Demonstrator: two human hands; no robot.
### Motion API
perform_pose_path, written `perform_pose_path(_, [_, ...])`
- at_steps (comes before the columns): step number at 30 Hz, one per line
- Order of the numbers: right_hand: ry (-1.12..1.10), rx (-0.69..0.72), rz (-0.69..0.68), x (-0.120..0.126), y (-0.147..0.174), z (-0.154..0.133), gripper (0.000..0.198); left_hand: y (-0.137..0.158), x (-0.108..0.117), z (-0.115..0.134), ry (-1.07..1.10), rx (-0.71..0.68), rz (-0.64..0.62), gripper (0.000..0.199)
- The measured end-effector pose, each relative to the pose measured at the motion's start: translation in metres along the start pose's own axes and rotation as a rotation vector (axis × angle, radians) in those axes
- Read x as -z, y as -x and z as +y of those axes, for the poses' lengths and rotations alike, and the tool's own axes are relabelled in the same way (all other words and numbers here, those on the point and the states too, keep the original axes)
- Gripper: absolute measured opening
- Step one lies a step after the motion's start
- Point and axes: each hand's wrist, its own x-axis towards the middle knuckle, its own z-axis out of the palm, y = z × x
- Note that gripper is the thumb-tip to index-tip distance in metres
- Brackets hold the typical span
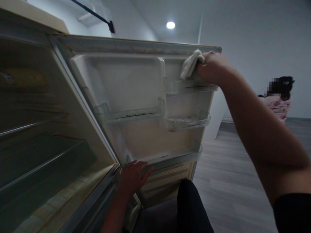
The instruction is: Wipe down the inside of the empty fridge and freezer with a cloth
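Observation:
An open fridge door [136, 81] spans the middle of the view, its inner side facing me. Near its upper outer corner, my right hand [212, 66] grips a folded white cloth [190, 65], just above the top right door bin [179, 86]. Lower down, my left hand [134, 174] rests with fingers spread at the rim of the bottom door bin [175, 158]. It holds nothing. Two more clear bins, a left one [128, 115] and a right one [187, 123], are fixed to the door.
The fridge interior [31, 123] with glass shelves lies to my left. My knee [189, 197] is close below the door. Off to the right, another person [279, 103] is on the grey wood floor [230, 178]. A dark pole [94, 14] shows above the fridge.

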Motion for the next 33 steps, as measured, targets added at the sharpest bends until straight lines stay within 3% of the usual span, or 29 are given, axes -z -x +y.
perform_pose_path(2, [-0.035, 0.116, 0.202, -0.004, 0.029, 0.002, 0.038, 0.001, -0.001, -0.001, -0.006, -0.012, 0.017, 0.048])
perform_pose_path(5, [0.107, 0.305, 0.477, -0.021, 0.076, -0.001, 0.049, 0.005, -0.001, -0.006, -0.002, -0.039, 0.046, 0.046])
perform_pose_path(8, [0.165, 0.664, 0.611, -0.048, 0.105, 0.006, 0.060, 0.009, 0.000, -0.011, -0.012, -0.078, 0.070, 0.046])
perform_pose_path(10, [0.133, 0.869, 0.558, -0.063, 0.112, 0.015, 0.061, 0.012, 0.002, -0.015, -0.033, -0.089, 0.081, 0.046])
perform_pose_path(11, [0.102, 0.908, 0.494, -0.068, 0.115, 0.020, 0.060, 0.013, 0.002, -0.016, -0.041, -0.094, 0.084, 0.045])
perform_pose_path(16, [-0.020, 0.804, 0.191, -0.071, 0.128, 0.031, 0.048, 0.017, 0.001, -0.024, -0.032, -0.129, 0.105, 0.043])
perform_pose_path(19, [-0.055, 0.786, 0.080, -0.066, 0.133, 0.025, 0.056, 0.020, -0.003, -0.029, -0.009, -0.139, 0.146, 0.046])
perform_pose_path(25, [-0.074, 0.619, -0.068, -0.061, 0.132, 0.006, 0.073, 0.023, -0.004, -0.034, 0.021, -0.170, 0.145, 0.050])
perform_pose_path(33, [-0.248, 0.754, -0.206, -0.073, 0.124, -0.003, 0.075, 0.021, 0.003, -0.032, -0.020, -0.148, 0.117, 0.050])
